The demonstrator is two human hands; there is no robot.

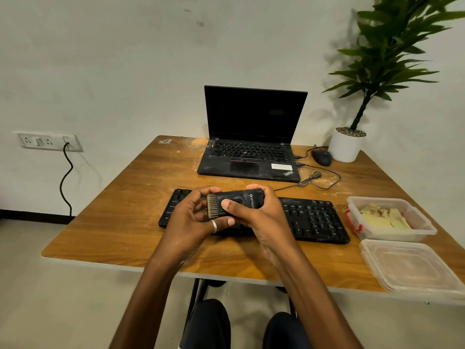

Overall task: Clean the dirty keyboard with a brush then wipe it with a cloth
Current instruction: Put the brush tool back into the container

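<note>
Brush (234,204) lies across the middle of the frame, bristles at its left end, held in both my hands over the black keyboard (314,220) on the desk (120,222). My left hand (193,217) has its grip curled round the bristle end. My right hand (259,215) has its grip closed on the body, thumb pressed on top. Right of the keyboard, a yellowish cloth (382,219) sits in an open clear box (425,230). An open laptop (251,137) stands above the keyboard.
</note>
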